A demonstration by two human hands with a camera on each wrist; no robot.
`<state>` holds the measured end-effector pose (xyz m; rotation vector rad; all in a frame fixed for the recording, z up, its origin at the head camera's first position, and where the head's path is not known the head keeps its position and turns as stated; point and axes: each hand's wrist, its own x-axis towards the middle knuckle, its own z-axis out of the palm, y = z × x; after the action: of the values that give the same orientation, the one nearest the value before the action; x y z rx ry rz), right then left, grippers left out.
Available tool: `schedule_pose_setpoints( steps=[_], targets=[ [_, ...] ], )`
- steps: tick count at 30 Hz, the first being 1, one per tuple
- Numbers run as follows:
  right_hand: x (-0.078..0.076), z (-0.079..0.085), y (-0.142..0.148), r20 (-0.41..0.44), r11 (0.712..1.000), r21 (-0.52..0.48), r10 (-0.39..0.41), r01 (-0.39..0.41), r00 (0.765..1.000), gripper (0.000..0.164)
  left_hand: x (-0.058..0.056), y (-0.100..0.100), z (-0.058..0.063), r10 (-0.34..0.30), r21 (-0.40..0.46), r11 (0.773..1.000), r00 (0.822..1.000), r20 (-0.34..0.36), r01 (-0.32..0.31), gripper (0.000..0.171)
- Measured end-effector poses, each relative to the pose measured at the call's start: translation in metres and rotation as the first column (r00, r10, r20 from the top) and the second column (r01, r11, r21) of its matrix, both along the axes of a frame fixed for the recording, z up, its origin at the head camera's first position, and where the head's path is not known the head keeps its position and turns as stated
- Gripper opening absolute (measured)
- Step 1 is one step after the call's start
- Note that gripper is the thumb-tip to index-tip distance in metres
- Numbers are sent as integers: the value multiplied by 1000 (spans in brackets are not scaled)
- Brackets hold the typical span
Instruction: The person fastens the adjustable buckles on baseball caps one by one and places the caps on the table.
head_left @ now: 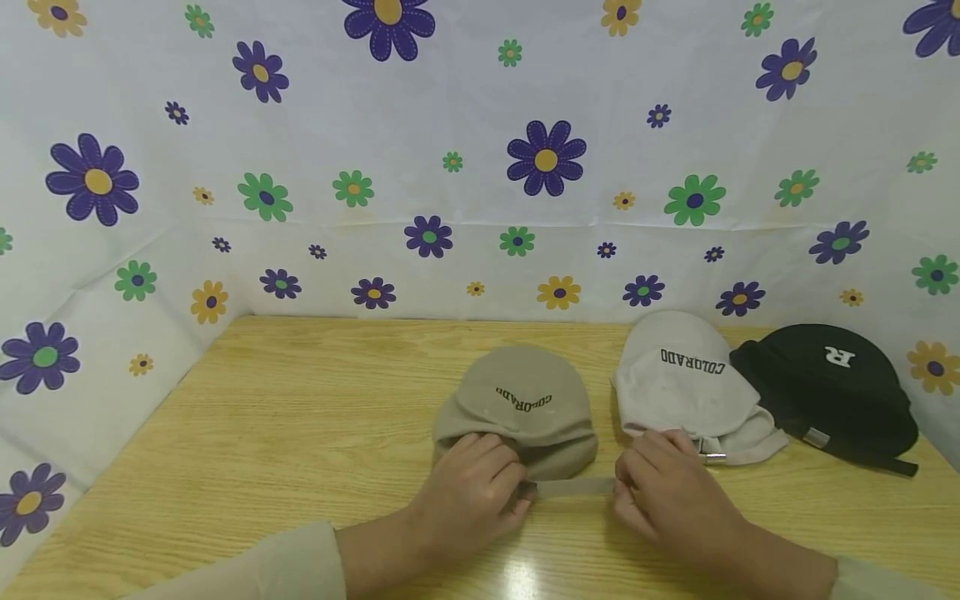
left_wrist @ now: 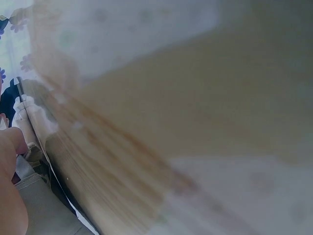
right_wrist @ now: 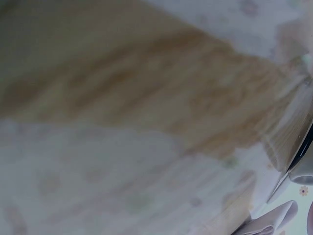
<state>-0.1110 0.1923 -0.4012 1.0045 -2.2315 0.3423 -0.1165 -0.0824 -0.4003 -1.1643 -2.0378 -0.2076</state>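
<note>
A khaki cap [head_left: 525, 383] with dark COLORADO lettering lies near the middle of the wooden table, its back strap [head_left: 576, 487] stretched toward me. My left hand [head_left: 476, 492] grips the strap's left part at the cap's lower edge. The strap's right end is pinched in my right hand [head_left: 667, 500]. Between the two hands the strap runs taut and nearly level. In the left wrist view, part of the khaki cap [left_wrist: 46, 205] shows beside the left hand [left_wrist: 10, 171]; the rest is blurred. Mostly blur fills the right wrist view.
Right of the khaki cap lies a light beige cap [head_left: 675, 383] with COLORADO lettering and a metal buckle. A black cap [head_left: 832, 392] with a white R rests beside it at the far right. Behind the table [head_left: 300, 400] hangs a flower-patterned cloth [head_left: 465, 117].
</note>
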Motion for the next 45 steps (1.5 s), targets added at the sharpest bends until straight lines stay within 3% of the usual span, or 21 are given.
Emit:
schedule_pose_setpoints(
  steps=[7, 10, 16, 25, 30, 37, 45],
  targets=[
    [1, 4, -7, 29, 1000, -20, 3, -2, 1000, 8, -1, 0, 1, -33, -23, 999, 996, -86, 31, 15],
    [1, 7, -13, 54, 1000, -12, 13, -12, 998, 10, 0, 0, 2, -33, -37, 999, 995, -97, 29, 14],
    [-1, 5, -27, 35, 996, -5, 90, -90, 995, 30, 1, 1, 3, -41, -63, 997, 991, -126, 34, 12],
    [-2, 3, -50, -8, 986, 10, 165, -165, 986, 30, 3, 0, 4, -53, -82, 996, 990, -132, 42, 15],
    [0, 3, -57, 3, 987, 45, 154, -154, 988, 31, 3, -1, 6, -76, -90, 994, 989, -128, 64, 20],
    [2, 3, -58, 67, 987, 113, 109, -116, 992, 26, 1, 0, 6, -120, -80, 991, 979, -167, 108, 13],
    [3, 1, -58, 28, 984, 148, 100, -103, 995, 27, 0, 2, 5, -130, -63, 991, 974, -185, 120, 11]
  ],
)
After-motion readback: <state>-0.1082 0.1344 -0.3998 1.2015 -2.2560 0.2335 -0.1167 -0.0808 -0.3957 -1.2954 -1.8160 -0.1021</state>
